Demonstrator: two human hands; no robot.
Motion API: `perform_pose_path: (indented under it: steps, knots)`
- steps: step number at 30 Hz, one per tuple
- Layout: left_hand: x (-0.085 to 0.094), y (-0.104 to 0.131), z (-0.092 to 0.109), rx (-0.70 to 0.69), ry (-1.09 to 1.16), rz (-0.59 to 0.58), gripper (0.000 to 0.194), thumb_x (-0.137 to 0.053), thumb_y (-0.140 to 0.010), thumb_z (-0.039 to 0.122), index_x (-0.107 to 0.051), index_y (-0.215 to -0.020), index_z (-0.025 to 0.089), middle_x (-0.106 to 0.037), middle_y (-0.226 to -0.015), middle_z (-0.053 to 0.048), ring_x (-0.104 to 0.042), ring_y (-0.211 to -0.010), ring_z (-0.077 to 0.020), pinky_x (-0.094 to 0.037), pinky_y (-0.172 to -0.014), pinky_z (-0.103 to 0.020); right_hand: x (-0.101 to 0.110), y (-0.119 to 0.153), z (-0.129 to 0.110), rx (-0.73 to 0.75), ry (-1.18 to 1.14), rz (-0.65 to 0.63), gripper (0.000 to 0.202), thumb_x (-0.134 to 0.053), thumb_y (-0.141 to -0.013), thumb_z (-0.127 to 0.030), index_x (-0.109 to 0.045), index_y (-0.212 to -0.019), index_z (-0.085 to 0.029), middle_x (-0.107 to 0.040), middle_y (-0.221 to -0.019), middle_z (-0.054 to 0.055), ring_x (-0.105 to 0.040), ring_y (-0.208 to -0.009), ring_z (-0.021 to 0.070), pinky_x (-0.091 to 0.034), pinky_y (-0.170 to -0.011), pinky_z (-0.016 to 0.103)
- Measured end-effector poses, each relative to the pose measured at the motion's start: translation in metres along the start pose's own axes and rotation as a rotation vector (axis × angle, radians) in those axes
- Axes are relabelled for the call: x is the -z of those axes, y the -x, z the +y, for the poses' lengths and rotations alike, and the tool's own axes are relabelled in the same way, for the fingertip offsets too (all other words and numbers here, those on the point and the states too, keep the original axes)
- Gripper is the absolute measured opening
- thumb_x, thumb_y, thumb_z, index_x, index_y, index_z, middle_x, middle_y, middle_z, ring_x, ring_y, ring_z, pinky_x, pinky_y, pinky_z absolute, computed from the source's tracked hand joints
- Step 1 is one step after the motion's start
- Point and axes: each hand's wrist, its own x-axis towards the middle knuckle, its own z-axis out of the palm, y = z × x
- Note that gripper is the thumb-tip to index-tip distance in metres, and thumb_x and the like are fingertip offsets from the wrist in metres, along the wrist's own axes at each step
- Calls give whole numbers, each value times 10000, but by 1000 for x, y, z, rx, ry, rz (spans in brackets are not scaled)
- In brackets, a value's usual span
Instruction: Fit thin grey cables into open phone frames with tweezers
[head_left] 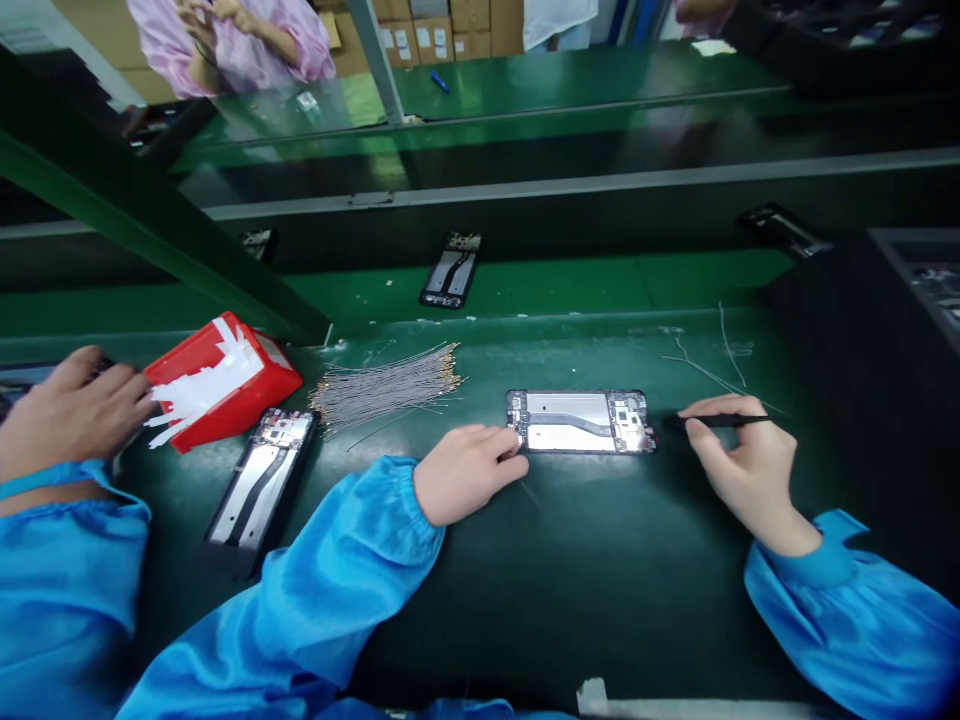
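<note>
Centrally, an opened phone frame [571, 422] is lying flat and crosswise on the green table [600, 580]. The left hand [472, 470] is touching its left end, fingers bent and close together. Near its right end, the right hand [739, 460] is pinching a dark slender tool [724, 420]. Leftward, a bundle of thin cables [390, 388] is lying beside a red box [223, 380].

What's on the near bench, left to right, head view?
Co-worker's hand, red box, bundle of thin grey cables, left hand, opened phone lying flat, right hand holding a slim dark tool, black bin.
</note>
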Motion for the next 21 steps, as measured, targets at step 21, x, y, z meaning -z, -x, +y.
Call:
perform_pose_path:
  steps: [21]
  knots:
    - [-21,-47,23,-79,85,172,201,-381,-886,169,-566,-812,187,-539,-740,-8,-477,-693,-124,-367,-623,-254,-18,26,-37,56,-410,-262,186,-539,-771,-129,-498,-923,-229,-615,-867,45,-596,-824,182,-491,-724,352]
